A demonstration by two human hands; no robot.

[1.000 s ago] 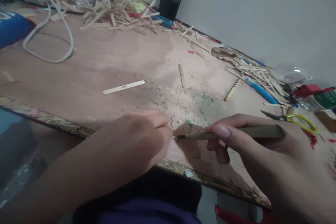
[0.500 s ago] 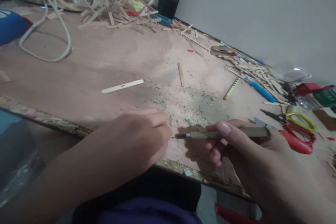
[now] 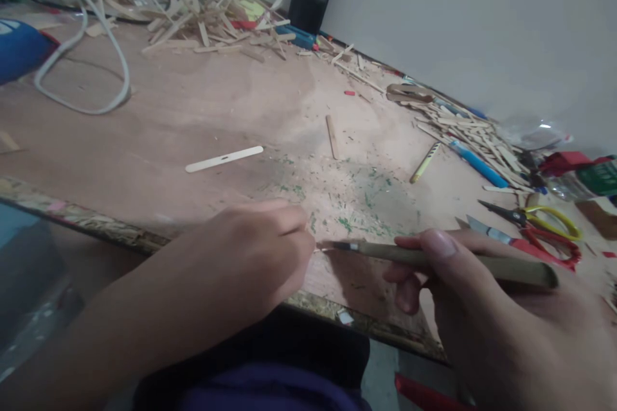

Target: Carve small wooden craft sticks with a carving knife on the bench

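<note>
My right hand grips a slim wooden-handled tool like a pen, thumb on top. It has a pale metal collar and a narrow dark tip pointing left, close to the fingers of my left hand. That left hand is closed near the table's front edge, and its fingertips and whatever they pinch are hidden from view. Beyond it lies a pale craft stick with a small dark mark at its middle. A shorter stick and green shavings are on the table in front of my hands.
Red-handled snips and yellow-handled scissors lie right of my hands. Nearby are a blue pen, a yellow striped piece and piled sticks. A larger stick heap and a white cable occupy the far left.
My right hand has moved slightly right and down with the tool, whose back end is now lower and farther right. My left hand stays almost still.
</note>
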